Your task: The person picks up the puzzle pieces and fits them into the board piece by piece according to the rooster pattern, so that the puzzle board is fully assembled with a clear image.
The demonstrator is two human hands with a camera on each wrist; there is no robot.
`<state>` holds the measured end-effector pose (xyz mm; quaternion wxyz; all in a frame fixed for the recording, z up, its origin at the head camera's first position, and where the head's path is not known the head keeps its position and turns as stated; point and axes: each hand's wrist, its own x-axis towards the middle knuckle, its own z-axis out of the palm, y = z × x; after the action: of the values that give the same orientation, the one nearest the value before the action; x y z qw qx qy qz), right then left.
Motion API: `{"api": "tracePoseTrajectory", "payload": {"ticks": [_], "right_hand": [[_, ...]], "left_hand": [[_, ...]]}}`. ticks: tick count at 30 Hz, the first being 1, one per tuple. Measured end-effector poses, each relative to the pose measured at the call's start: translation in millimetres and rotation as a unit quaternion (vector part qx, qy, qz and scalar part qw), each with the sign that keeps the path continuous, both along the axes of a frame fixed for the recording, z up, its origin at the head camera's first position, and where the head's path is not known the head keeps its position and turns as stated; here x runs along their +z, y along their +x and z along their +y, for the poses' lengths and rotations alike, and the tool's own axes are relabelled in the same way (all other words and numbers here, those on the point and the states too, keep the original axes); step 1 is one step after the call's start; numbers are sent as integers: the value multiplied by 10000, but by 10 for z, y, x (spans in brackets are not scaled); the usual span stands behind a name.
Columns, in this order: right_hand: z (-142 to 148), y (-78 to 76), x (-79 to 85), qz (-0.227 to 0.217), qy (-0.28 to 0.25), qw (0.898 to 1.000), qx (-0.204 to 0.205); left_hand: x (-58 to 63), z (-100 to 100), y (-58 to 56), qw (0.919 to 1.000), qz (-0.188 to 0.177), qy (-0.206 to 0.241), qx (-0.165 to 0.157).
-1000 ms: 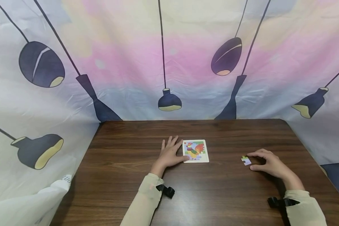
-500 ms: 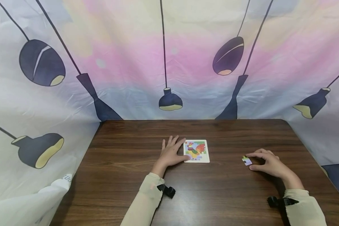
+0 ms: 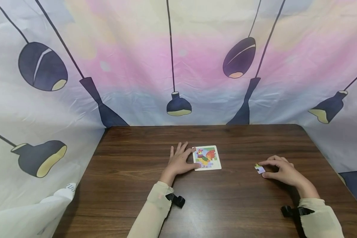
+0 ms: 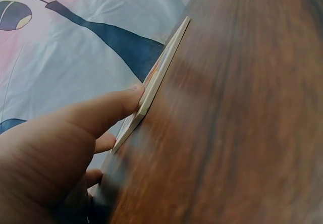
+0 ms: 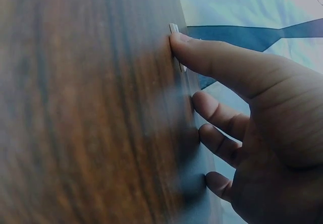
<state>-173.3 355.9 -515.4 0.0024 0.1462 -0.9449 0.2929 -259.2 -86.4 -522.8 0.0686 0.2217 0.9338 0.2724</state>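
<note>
My left hand (image 3: 178, 163) is spread at the left side of a square jigsaw puzzle (image 3: 209, 158) with a white border and a rooster picture. Its thumb rests at the near left corner and its index fingertip at the far left corner. In the left wrist view the thumb touches the edge of the puzzle board (image 4: 164, 72), seen from the side. To the right, my right hand (image 3: 285, 172) has thumb and index finger at two sides of a small lilac and green puzzle piece (image 3: 260, 170). The thumb hides most of the puzzle piece (image 5: 174, 28) in the right wrist view.
The puzzle and the loose piece are on a dark brown wooden table (image 3: 137, 142). A cloth backdrop (image 3: 131, 66) printed with lamps hangs behind the table and along its sides. White fabric (image 3: 59, 201) bulges at the left edge.
The puzzle has turned slightly counterclockwise under my left hand. My right thumb and index finger have closed in a little on the puzzle piece, which lies almost where it was.
</note>
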Motion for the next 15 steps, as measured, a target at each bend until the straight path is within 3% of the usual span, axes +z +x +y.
{"api": "tracePoseTrajectory", "payload": {"ticks": [15], "right_hand": [[10, 11, -3, -14, -133, 9999, -72]], "left_hand": [[9, 9, 13, 9999, 132, -64, 4]]}}
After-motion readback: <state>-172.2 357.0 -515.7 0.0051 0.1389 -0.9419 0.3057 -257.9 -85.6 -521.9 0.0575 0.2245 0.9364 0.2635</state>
